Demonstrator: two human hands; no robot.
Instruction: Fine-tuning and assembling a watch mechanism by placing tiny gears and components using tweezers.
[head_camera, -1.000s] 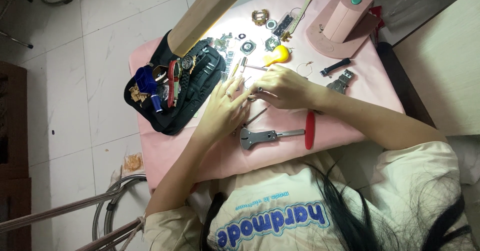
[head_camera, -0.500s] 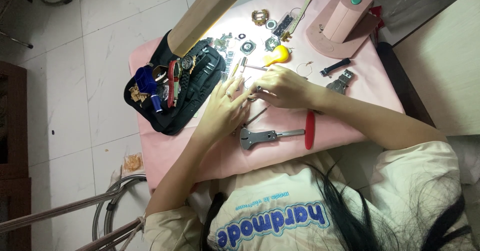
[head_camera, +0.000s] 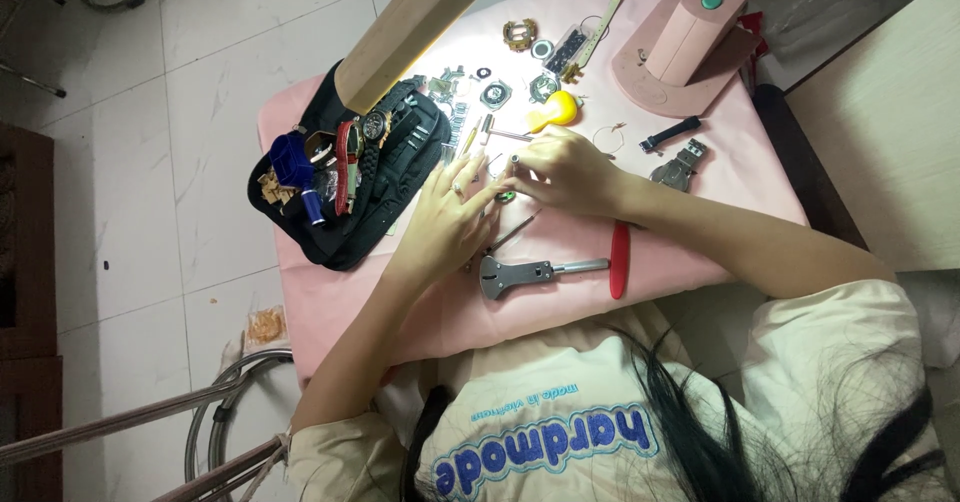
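My left hand [head_camera: 448, 220] and my right hand [head_camera: 572, 168] meet at the middle of a pink table [head_camera: 720, 172]. Between their fingertips sits a small round watch part [head_camera: 506, 195] with a green tint. My left fingers spread over it from the left and my right fingers curl onto it from above. What the right fingertips pinch is too small to make out. A thin metal tool [head_camera: 517, 232] pokes out from under my hands. Just in front of them lie a grey case-opener wrench [head_camera: 525, 274] and a red-handled tool [head_camera: 620, 259].
A black tool pouch [head_camera: 345, 227] with watches and a blue tool lies at the left. Small watch parts, a yellow blower [head_camera: 556, 110] and a gold watch case [head_camera: 519, 33] lie at the back. A pink lamp base [head_camera: 680, 47] stands back right, with its wooden arm [head_camera: 410, 32] overhead.
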